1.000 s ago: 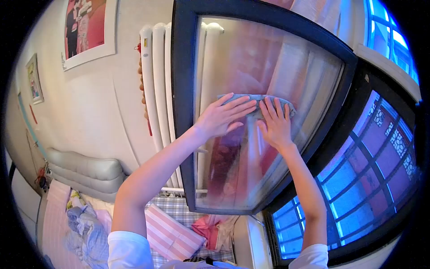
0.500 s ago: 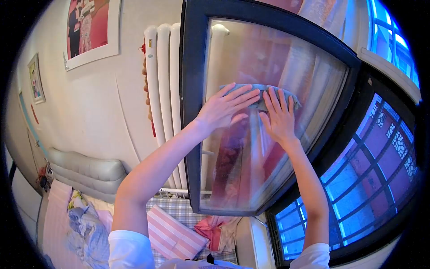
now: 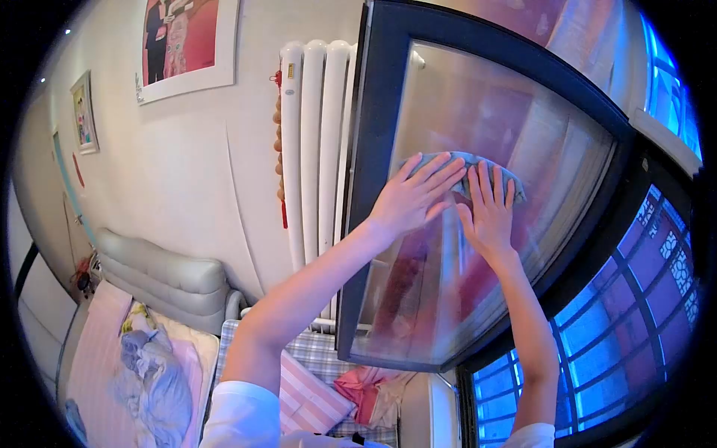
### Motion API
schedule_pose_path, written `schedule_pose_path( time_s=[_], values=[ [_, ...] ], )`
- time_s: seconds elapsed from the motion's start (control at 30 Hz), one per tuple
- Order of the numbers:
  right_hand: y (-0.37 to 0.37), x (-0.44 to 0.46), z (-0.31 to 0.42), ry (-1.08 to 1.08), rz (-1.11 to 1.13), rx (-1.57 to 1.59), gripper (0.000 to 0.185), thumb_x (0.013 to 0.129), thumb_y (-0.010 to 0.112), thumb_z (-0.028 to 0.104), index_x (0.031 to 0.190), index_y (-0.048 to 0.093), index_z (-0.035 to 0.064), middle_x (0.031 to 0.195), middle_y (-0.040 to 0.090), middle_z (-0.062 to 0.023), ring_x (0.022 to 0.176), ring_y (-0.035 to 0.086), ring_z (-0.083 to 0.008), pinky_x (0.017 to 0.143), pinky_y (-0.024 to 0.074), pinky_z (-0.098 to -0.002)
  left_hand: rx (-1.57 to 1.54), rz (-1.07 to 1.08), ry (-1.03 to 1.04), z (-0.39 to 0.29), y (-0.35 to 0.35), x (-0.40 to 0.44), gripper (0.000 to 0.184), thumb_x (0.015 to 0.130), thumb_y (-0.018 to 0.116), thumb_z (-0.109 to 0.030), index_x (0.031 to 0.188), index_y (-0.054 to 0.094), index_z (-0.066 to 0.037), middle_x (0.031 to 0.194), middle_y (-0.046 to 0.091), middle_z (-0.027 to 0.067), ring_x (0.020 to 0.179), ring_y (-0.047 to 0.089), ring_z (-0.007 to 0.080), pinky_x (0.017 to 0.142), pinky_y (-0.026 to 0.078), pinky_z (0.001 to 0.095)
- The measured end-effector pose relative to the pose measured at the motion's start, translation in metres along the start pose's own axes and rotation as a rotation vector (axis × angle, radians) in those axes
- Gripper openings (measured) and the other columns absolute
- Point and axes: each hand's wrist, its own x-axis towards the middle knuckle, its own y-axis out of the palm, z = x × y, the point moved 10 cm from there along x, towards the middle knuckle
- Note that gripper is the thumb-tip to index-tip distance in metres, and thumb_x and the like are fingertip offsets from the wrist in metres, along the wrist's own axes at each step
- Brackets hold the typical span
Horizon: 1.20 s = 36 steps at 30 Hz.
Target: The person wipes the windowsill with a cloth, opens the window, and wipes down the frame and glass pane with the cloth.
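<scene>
A blue-grey cloth (image 3: 463, 162) lies folded against the glass pane (image 3: 448, 254) of a dark-framed window sash (image 3: 376, 142), which stands swung inward. My left hand (image 3: 420, 196) presses on the cloth's left part, palm to the glass, fingers stretched up and to the right. Beside it, my right hand (image 3: 489, 213) lies flat over the right part, fingers spread and pointing up. The two hands are close together without overlapping. Parts of the cloth under the fingers are hidden.
A white radiator (image 3: 312, 149) stands on the wall left of the sash. Below are a bed with a grey headboard (image 3: 168, 272), a striped pink cushion (image 3: 310, 396) and rumpled bedding (image 3: 157, 381). A barred window (image 3: 612, 321) is at the right.
The view has turned left, so the sash and wall appear further right. Both hands remain on the cloth, which went slightly up the glass at first and now sits near the same height.
</scene>
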Motion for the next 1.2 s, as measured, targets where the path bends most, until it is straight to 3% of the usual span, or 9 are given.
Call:
schedule_pose_path(
  time_s=[0.33,0.7,0.83,0.9,1.2],
  values=[
    [0.012,-0.007,0.02,-0.045,0.006,-0.019,0.061,0.093,0.048,0.044,0.146,0.039,0.0164,0.154,0.032,-0.0044,0.143,0.026,-0.0292,0.114,0.0138,-0.0531,-0.132,-0.037,-0.184,-0.004,0.012,-0.031,0.066,0.09,0.054,-0.041,0.148,0.035,-0.016,0.155,0.031,0.0008,0.143,0.026,0.0219,0.114,0.021,0.0486],
    [0.032,-0.032,0.042,-0.099,0.045,-0.049,0.061,0.091,0.05,0.046,0.144,0.043,0.0174,0.152,0.036,-0.0026,0.141,0.03,-0.0258,0.114,0.0137,-0.0511,-0.122,0.023,-0.338,-0.017,0.042,-0.075,0.061,0.093,0.049,-0.042,0.147,0.037,-0.015,0.155,0.029,0.0007,0.143,0.025,0.0198,0.115,0.02,0.0468],
    [0.032,-0.039,0.049,-0.152,0.027,-0.067,0.059,0.092,0.049,0.047,0.143,0.045,0.0173,0.151,0.037,-0.0026,0.14,0.03,-0.0254,0.115,0.0123,-0.0509,-0.117,-0.039,-0.351,-0.021,0.043,-0.085,0.061,0.093,0.049,-0.041,0.147,0.037,-0.015,0.154,0.03,0.0002,0.142,0.026,0.02,0.114,0.022,0.0476],
    [0.034,-0.039,0.051,-0.127,0.079,-0.057,0.06,0.092,0.049,0.047,0.143,0.045,0.0171,0.151,0.037,-0.0028,0.14,0.03,-0.0251,0.115,0.0097,-0.0505,-0.194,0.021,-0.346,-0.022,0.052,-0.089,0.063,0.092,0.051,-0.041,0.145,0.039,-0.011,0.153,0.032,0.0045,0.143,0.024,0.0264,0.112,0.021,0.0545],
    [0.035,-0.038,0.055,-0.143,0.073,-0.029,0.059,0.091,0.05,0.045,0.142,0.046,0.0158,0.15,0.039,-0.0034,0.141,0.029,-0.026,0.116,0.0082,-0.0497,-0.247,-0.085,-0.361,-0.022,0.047,-0.094,0.061,0.092,0.051,-0.037,0.145,0.039,-0.008,0.153,0.032,0.006,0.143,0.025,0.027,0.112,0.023,0.053]
  ],
)
